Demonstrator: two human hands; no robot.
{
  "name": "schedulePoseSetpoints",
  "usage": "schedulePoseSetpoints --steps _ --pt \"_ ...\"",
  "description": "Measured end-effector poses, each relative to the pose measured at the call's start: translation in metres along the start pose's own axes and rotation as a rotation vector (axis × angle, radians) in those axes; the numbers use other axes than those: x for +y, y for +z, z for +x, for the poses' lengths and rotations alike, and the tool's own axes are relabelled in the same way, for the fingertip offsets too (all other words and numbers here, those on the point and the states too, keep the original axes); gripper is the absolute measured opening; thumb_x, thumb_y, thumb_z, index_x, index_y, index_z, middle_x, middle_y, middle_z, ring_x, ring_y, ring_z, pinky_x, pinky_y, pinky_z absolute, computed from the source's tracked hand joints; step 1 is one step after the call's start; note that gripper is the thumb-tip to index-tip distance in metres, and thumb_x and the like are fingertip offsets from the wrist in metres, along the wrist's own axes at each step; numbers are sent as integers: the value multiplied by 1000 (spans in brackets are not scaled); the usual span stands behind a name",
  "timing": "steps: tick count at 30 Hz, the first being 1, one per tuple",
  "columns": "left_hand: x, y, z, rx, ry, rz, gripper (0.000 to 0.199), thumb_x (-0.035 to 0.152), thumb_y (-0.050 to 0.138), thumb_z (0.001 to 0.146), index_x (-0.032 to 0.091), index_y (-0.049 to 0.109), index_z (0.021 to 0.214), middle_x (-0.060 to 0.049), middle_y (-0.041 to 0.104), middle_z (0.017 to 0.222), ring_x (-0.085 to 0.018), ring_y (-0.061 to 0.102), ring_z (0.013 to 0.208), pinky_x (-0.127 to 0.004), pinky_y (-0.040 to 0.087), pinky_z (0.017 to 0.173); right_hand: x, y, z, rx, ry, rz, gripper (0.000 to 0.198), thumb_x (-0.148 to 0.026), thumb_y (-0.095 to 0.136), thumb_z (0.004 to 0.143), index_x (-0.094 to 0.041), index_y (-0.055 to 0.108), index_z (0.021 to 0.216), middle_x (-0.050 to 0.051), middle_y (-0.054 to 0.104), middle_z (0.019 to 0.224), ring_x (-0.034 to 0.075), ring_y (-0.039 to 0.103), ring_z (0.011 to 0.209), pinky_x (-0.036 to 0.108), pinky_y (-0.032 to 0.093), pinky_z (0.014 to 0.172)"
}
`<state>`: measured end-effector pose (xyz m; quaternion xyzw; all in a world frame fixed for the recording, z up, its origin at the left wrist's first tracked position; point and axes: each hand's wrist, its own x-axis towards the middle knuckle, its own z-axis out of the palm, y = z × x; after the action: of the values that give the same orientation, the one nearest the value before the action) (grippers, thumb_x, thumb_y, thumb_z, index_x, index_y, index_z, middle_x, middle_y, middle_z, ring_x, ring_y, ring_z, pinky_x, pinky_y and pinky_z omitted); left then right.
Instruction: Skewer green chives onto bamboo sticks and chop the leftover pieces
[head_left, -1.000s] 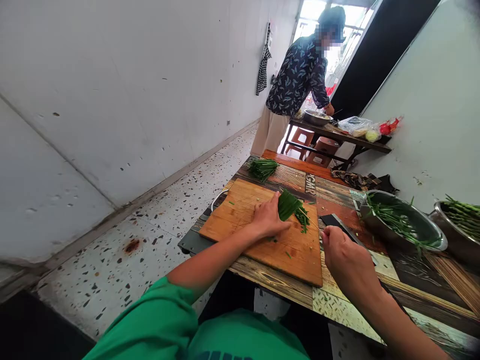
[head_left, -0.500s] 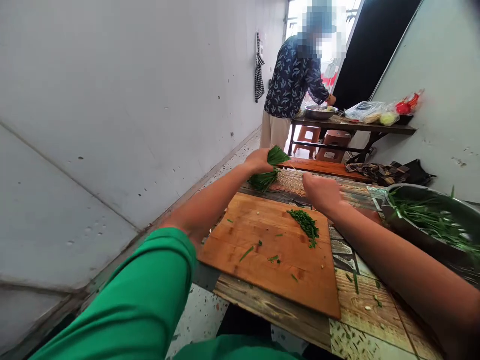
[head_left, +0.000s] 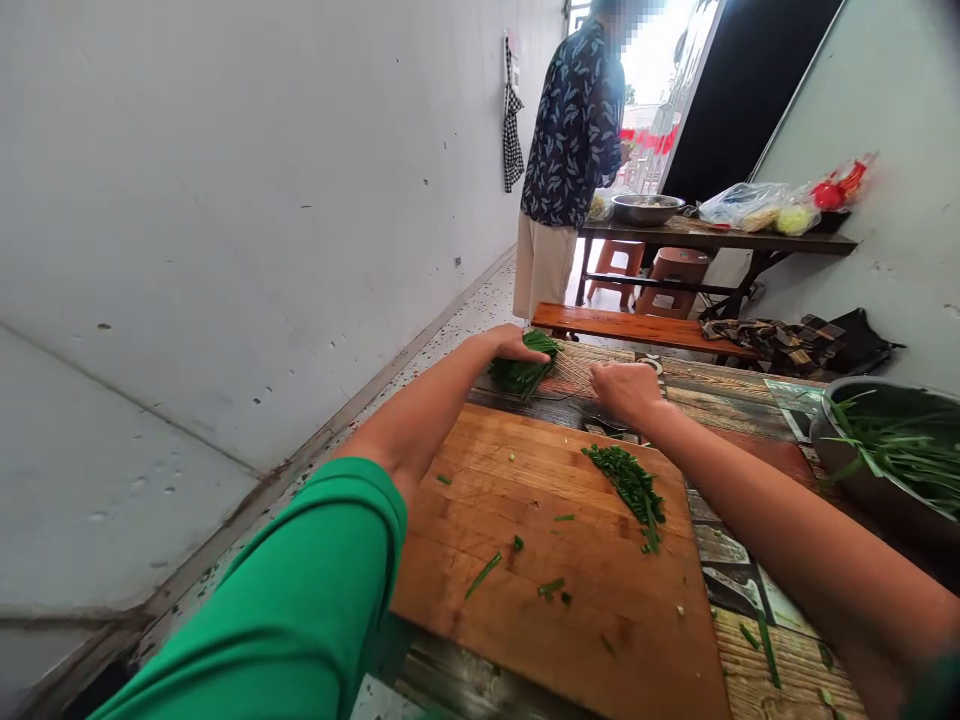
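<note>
Beyond the cutting board's far edge, my left hand (head_left: 514,343) closes over the green leafy ends of chive skewers (head_left: 521,375), its thumb pointing right. Their thin wooden sticks (head_left: 572,362) run right, toward my right hand (head_left: 622,388). That hand is closed around the stick ends; how many it holds is hidden. Both hands are just above the table. Nearer me lies the wooden cutting board (head_left: 540,590), with a heap of chopped chives (head_left: 626,485) at its right side and a few loose green bits (head_left: 484,575) scattered on it.
A metal basin (head_left: 855,450) of long green chives stands at the right. Past the table is an orange bench (head_left: 622,325) with a dark checked cloth (head_left: 787,340). Another person (head_left: 574,130) stands by a far table holding a metal bowl (head_left: 646,209). A white wall borders the left.
My left hand has lowered its skewers onto the green pile lying on the table. My right hand has moved slightly left and down. The other person has straightened up from the bowl.
</note>
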<state>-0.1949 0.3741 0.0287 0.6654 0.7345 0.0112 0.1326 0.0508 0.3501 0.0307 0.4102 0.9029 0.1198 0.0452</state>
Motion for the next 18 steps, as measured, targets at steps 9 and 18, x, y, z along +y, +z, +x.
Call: schedulePoseSetpoints --steps 9,18 --pt "-20 -23 -76 350 -11 -285 68 61 25 90 10 70 100 -13 70 105 -24 61 103 -30 43 88 75 34 -250 155 279 93 42 -46 37 91 -18 64 106 11 69 99 26 66 76 35 46 59" --pt "118 97 -154 173 342 -517 54 43 29 95 10 55 129 -11 54 137 -19 47 129 -29 32 110 75 82 -346 46 403 68 47 -37 44 89 -5 54 122 20 63 104 32 59 99 41 46 86"
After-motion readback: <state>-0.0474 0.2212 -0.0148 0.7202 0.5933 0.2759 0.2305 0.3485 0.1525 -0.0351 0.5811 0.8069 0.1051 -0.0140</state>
